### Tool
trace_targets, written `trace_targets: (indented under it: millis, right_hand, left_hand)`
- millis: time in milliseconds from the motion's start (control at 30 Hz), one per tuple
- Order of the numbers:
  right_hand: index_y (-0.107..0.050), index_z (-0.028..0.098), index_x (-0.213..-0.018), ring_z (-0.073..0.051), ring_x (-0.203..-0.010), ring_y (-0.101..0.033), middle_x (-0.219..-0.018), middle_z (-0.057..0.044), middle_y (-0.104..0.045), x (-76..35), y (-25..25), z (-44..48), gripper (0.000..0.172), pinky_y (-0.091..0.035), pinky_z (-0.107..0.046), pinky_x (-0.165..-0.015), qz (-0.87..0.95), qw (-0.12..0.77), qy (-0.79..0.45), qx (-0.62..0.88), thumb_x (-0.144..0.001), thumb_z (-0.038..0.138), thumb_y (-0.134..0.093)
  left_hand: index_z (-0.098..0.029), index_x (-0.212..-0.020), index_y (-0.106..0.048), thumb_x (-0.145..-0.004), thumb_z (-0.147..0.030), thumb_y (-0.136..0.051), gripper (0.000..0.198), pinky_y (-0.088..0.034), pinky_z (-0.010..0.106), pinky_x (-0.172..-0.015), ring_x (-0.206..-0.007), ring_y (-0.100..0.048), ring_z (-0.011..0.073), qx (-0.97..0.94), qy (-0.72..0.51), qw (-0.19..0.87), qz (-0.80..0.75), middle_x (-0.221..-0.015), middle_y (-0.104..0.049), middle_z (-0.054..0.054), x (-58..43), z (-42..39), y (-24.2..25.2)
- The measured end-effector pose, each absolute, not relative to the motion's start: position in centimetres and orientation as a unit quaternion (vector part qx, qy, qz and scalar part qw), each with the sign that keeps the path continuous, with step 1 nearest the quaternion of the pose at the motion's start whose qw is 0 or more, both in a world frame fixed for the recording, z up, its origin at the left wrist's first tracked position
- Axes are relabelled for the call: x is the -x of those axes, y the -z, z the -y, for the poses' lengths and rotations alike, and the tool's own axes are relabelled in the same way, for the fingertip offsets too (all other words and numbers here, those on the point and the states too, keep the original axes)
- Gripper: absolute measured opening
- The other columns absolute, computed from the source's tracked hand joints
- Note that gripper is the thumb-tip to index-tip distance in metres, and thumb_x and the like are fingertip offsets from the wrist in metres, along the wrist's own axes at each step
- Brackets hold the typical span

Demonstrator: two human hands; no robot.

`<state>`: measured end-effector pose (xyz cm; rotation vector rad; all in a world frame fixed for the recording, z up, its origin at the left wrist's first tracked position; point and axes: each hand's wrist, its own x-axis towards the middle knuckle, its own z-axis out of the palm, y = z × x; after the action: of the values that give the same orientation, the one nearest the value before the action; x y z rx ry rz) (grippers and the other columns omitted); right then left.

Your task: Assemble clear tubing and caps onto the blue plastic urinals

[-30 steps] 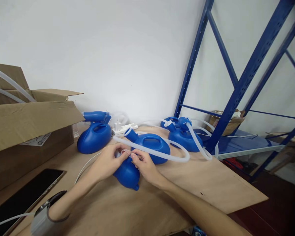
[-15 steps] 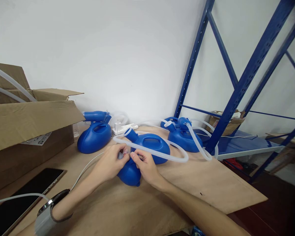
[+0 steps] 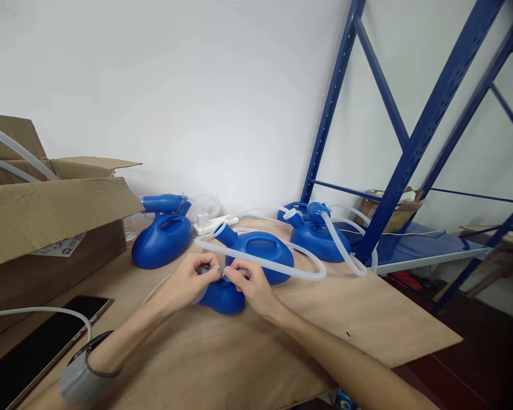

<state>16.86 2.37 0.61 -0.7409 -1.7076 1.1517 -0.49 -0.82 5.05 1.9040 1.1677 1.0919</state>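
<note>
Both my hands meet over a small blue plastic piece [image 3: 223,297] lying on the brown board. My left hand [image 3: 190,282] curls its fingers round the piece's top end, where a thin clear tube [image 3: 154,290] comes in from the left. My right hand [image 3: 250,287] pinches the same spot from the right. Just behind them lies a blue plastic bottle with a handle [image 3: 260,256], and a ribbed clear hose [image 3: 277,267] loops across it.
Two more blue bottles stand behind, one at the left [image 3: 158,242] and one at the right [image 3: 318,236] with hoses. An open cardboard box [image 3: 47,216] is at left, a dark phone [image 3: 29,350] in front of it. A white power strip [image 3: 214,222] lies by the wall; a blue rack [image 3: 414,142] stands at right.
The small blue piece has turned and now lies lower and flatter under my hands. The thin tube at the left has swung up into a loop over the phone.
</note>
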Motion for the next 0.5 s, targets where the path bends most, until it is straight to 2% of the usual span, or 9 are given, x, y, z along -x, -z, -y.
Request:
trace_targets:
  millis: [200,400,500]
  right_hand:
    - [-0.062,0.020,-0.079,-0.015,-0.062,-0.046,-0.065,0.001,-0.050,-17.04,-0.66,-2.37,0.026,-0.033,-0.027,-0.056,0.697,0.470,-0.448,0.302,-0.081,0.046,-0.066]
    - [-0.059,0.020,-0.078,-0.017,-0.070,-0.052,-0.074,-0.002,-0.057,-17.05,-0.41,-2.23,0.020,-0.041,-0.030,-0.065,0.713,0.490,-0.401,0.301,-0.077,0.039,-0.065]
    - [-0.055,0.021,-0.076,-0.016,-0.068,-0.049,-0.071,0.000,-0.054,-17.01,-0.47,-2.16,0.018,-0.040,-0.029,-0.065,0.722,0.489,-0.389,0.298,-0.077,0.037,-0.061]
  left_hand:
    - [-0.018,-0.064,-0.057,-0.083,-0.038,-0.057,0.027,-0.033,0.025,-0.057,-0.064,-0.042,0.0125,-0.728,-0.396,0.303,-0.470,-0.066,-0.051,-0.002,0.61,0.69,-4.83]
    - [-0.018,-0.062,-0.057,-0.080,-0.032,-0.056,0.023,-0.033,0.025,-0.054,-0.065,-0.045,0.0134,-0.738,-0.388,0.294,-0.468,-0.066,-0.054,-0.001,0.43,1.02,-5.05]
    - [-0.019,-0.060,-0.054,-0.079,-0.031,-0.055,0.023,-0.032,0.025,-0.053,-0.065,-0.045,0.0137,-0.737,-0.390,0.280,-0.476,-0.064,-0.052,-0.001,0.15,1.09,-5.05]
